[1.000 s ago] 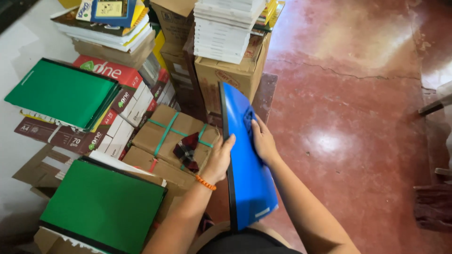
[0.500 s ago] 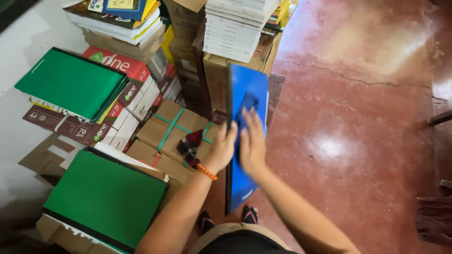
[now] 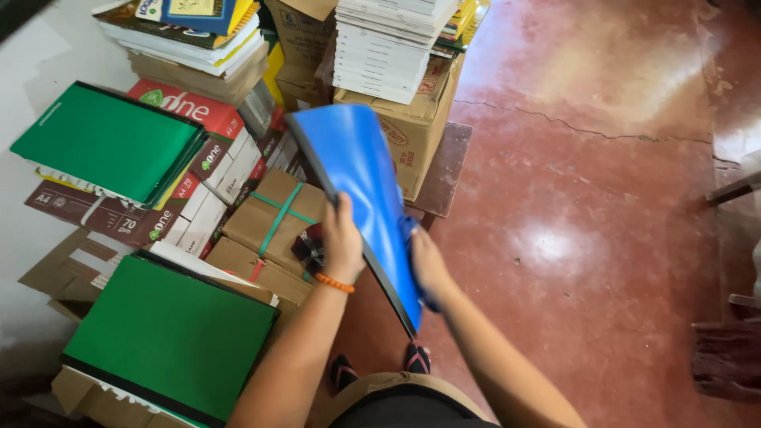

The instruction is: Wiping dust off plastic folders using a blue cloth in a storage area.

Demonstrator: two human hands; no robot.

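Observation:
A glossy blue folder [image 3: 361, 170] slants in front of me, its top edge leaning toward the stacked goods. My left hand [image 3: 341, 238], with an orange band at the wrist, grips its left edge. My right hand [image 3: 426, 265] holds its lower right side from underneath, fingers partly hidden by the cover. Below the folder lie brown paper parcels tied with green strap [image 3: 273, 214].
Green folders lie on piles at the left [image 3: 107, 143] and at the lower left [image 3: 170, 337]. Reams of paper [image 3: 186, 158], cardboard boxes [image 3: 416, 127] and stacked white books [image 3: 380, 51] crowd the back. Red polished floor [image 3: 602, 238] spreads to the right. My sandalled feet [image 3: 380, 368] show below.
The blue folder has swung from standing nearly upright and edge-on to a slant with its broad face up, and shifted left. Both hands stayed on it.

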